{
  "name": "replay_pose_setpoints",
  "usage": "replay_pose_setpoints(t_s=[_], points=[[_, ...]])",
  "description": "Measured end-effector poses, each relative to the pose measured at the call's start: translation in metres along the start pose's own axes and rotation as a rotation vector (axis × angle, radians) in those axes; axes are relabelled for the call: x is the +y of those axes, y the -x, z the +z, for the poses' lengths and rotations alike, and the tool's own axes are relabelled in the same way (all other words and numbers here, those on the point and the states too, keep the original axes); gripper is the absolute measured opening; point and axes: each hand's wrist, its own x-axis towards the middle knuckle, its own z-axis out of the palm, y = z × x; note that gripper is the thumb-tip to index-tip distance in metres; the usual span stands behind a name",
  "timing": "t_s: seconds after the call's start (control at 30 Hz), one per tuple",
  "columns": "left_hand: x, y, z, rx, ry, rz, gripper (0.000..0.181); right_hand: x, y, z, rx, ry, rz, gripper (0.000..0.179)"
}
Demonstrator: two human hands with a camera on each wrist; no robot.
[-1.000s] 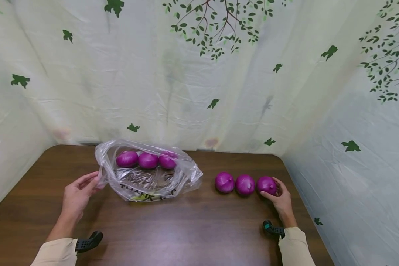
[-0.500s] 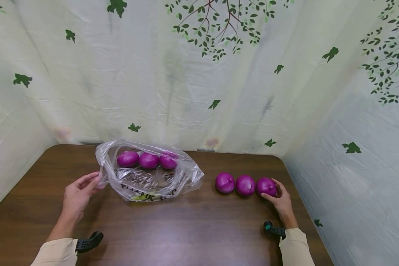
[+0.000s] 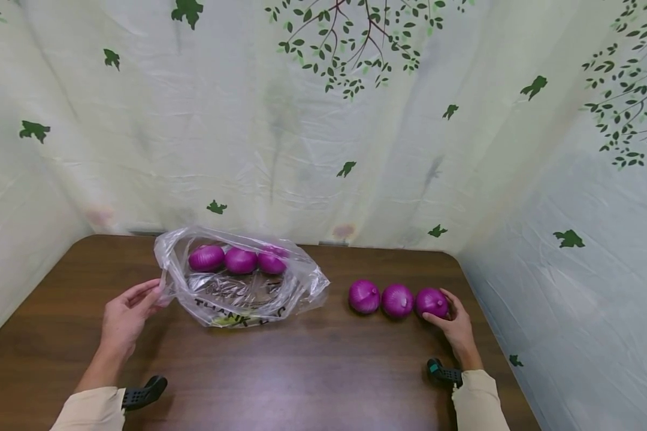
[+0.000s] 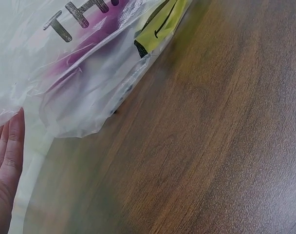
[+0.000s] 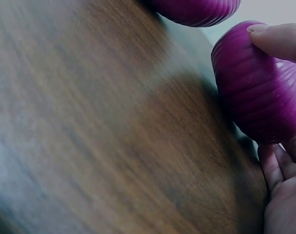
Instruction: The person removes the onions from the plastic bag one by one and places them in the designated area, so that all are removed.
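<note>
A clear plastic bag (image 3: 307,287) with black lettering lies on the left half of the table, its mouth spread wide. Inside it, three purple onions (image 3: 241,261) sit in a row along the back. My left hand (image 3: 126,314) pinches the bag's left edge between thumb and fingers. On the right, three more purple onions stand in a line: a left one (image 3: 363,296), a middle one (image 3: 397,300) and a right one (image 3: 431,302). My right hand (image 3: 458,326) grips the right onion, thumb in front and fingers behind; in the right wrist view this onion (image 5: 257,92) is at the table surface.
The brown wooden table (image 3: 302,383) has rounded far corners. A pale curtain (image 3: 237,131) printed with green leaves hangs close behind its far edge and along both sides. Dark wrist devices (image 3: 145,392) are worn on both wrists.
</note>
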Motion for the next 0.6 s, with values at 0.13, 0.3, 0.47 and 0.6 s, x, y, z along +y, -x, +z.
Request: replay_pose_setpoints(t_s=[0.13, 0.3, 0.47, 0.6], points=[[-0.0018, 0.0003, -0.0005, 0.005, -0.024, -0.003, 0.025, -0.0014, -0.0018, 0.0007, -0.002, -0.003, 0.007, 0.08], [-0.0012, 0.0001, -0.0009, 0.005, -0.05, -0.003, 0.029, -0.0023, -0.0009, 0.0012, -0.005, -0.001, 0.007, 0.08], [-0.0015, -0.0002, -0.0009, 0.009, -0.06, -0.001, 0.028, -0.0013, -0.001, 0.001, -0.005, 0.011, -0.006, 0.079], [-0.0018, 0.0, -0.0008, 0.008, -0.062, 0.0, 0.028, -0.0004, -0.001, 0.0012, 0.001, 0.006, -0.011, 0.079]])
